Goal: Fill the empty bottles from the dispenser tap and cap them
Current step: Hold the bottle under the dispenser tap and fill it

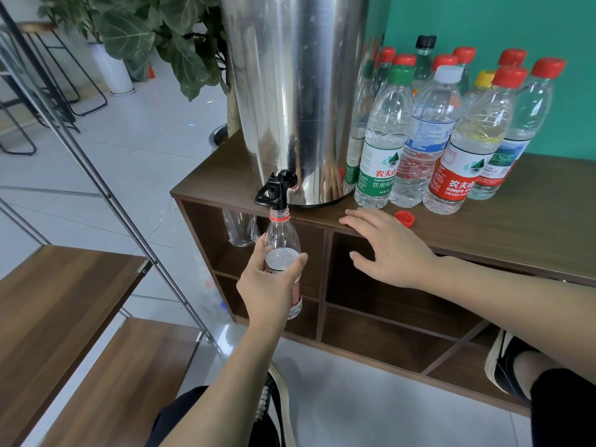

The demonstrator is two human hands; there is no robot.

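My left hand (269,282) grips an uncapped clear bottle (281,235) with a red neck ring, its mouth right under the black tap (274,191) of the steel dispenser (296,91). Some water shows inside the bottle. My right hand (387,246) hovers with straight fingers at the cabinet's front edge, holding nothing. A loose red cap (404,218) lies on the cabinet top (516,221) just right of that hand. Several capped bottles (419,133) stand to the right of the dispenser.
The wooden cabinet has open cubbies (387,304) below. A clear plastic bag or bottle (240,229) hangs under the edge by the tap. Wooden shelves on a metal frame (64,301) stand to the left. A potted plant (161,37) is behind the dispenser.
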